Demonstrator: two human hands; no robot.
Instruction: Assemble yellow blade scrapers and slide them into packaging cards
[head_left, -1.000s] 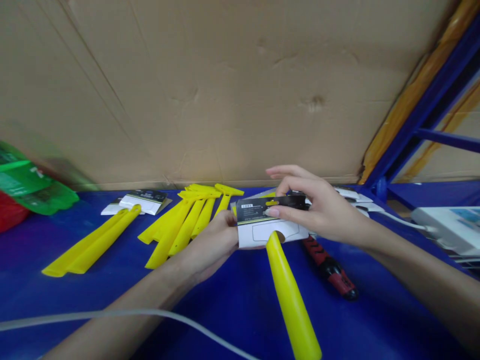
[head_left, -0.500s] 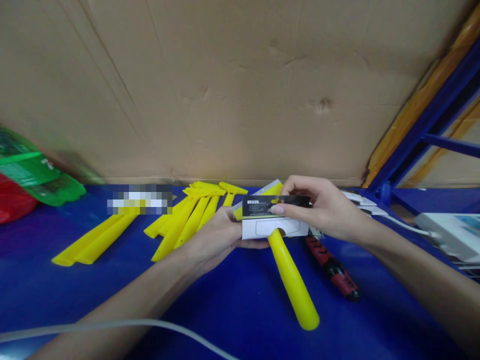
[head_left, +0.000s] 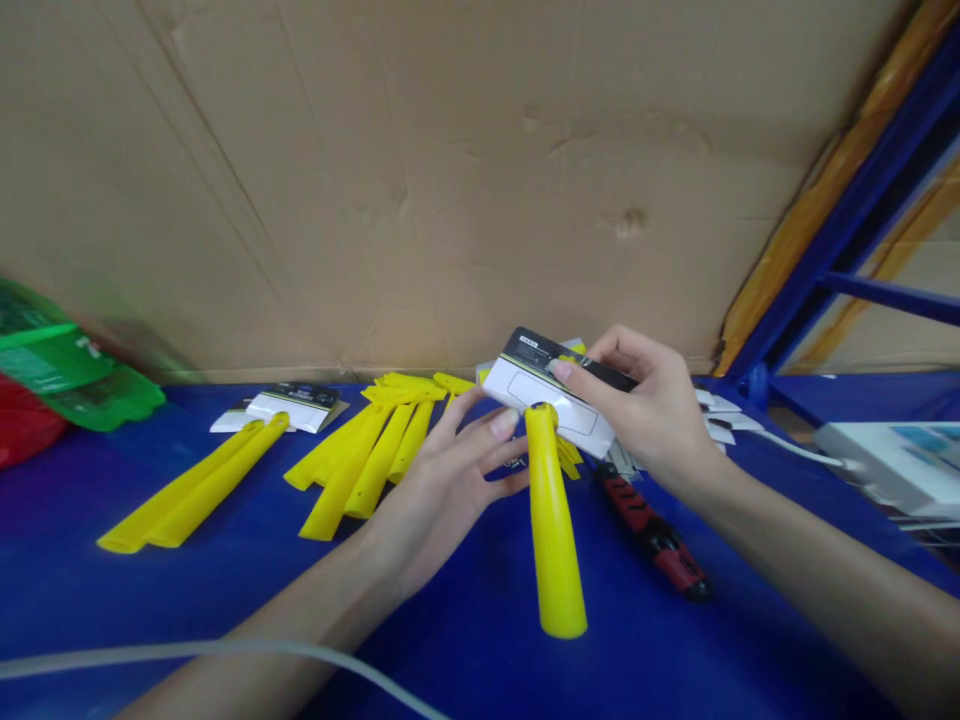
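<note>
My right hand point(head_left: 652, 400) pinches the right end of a black-and-white header card point(head_left: 555, 395), thumb in front and fingers behind. The card is tilted, its right end lower. From a hole in it a yellow T-shaped plastic tool point(head_left: 556, 530) hangs with its tapered handle pointing down towards me. Part of its yellow head shows behind the card. My left hand point(head_left: 457, 470) is open at the card's lower left, fingers apart, fingertips close to or touching its edge. Several uncarded yellow tools point(head_left: 375, 440) lie behind my left hand.
Carded yellow tools point(head_left: 199, 485) lie on the blue table point(head_left: 465, 640) at left. A red-and-black pen-like tool point(head_left: 660, 540) lies at right, near more white cards point(head_left: 724, 415). A green bottle point(head_left: 67, 360), a white box point(head_left: 892, 465) and a white cable point(head_left: 300, 652) are around.
The card has turned from level to tilted, and the yellow handle has swung left to hang nearly straight. My left hand has loosened from the card, its fingers spreading.
</note>
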